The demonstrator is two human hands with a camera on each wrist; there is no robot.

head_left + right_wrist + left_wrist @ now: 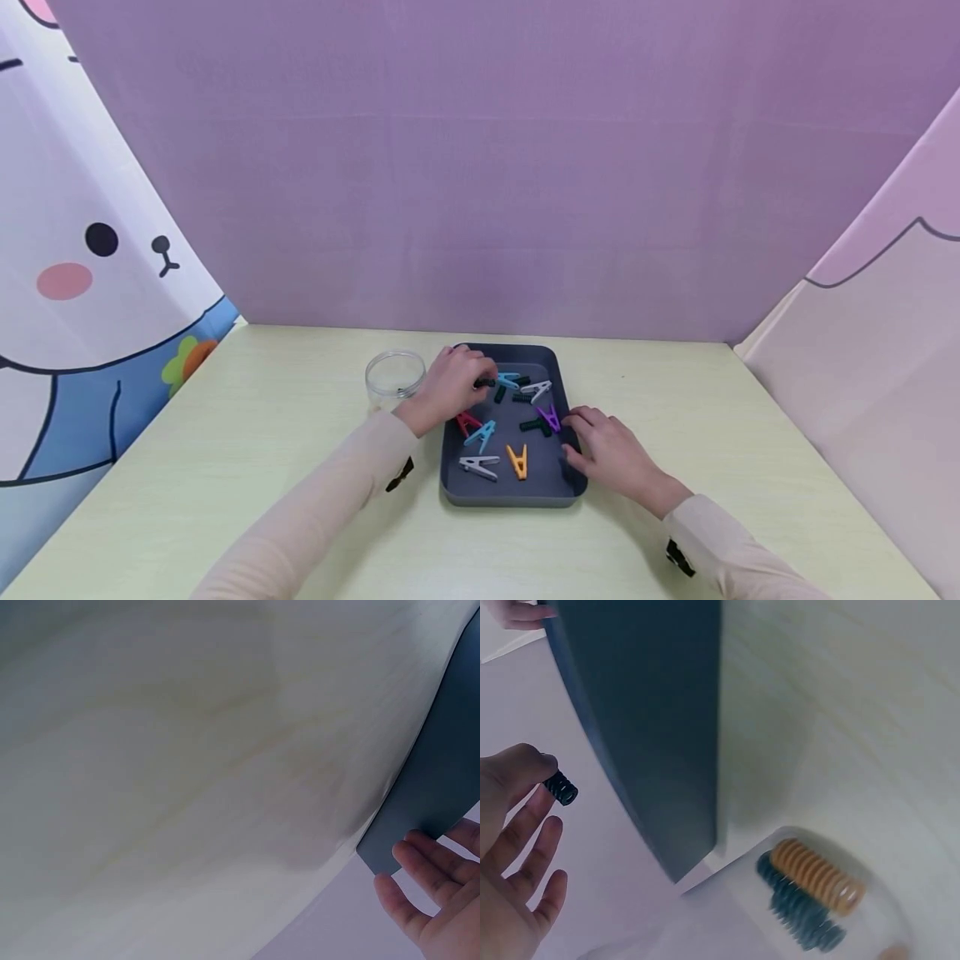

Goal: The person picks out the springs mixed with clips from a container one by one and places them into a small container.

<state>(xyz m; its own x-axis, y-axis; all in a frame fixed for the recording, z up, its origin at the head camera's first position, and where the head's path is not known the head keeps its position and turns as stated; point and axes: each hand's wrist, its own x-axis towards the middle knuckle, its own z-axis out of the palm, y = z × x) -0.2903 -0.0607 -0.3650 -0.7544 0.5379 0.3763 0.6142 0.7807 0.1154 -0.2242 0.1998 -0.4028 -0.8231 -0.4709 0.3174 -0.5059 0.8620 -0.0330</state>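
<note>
My left hand [452, 379] pinches a small dark coil spring [561, 788] between thumb and index finger, above the tray's left far part. The grey tray [513, 501] holds several clips, among them a yellow clip [518, 462], a purple clip [551, 418] and a red clip [468, 422], and several dark springs [522, 398]. At the tray's right side, my right hand [617, 454] touches the wall with relaxed fingers, holding no loose piece. Left of the tray stands a clear round container [395, 373]; the left wrist view shows an orange spring [817, 876] and dark springs [799, 907] in it.
A pale wood-grain table [750, 467] carries everything. Behind it hangs a purple cloth [480, 167], with a printed cartoon cloth [90, 333] at the left and a pale cloth [885, 333] at the right.
</note>
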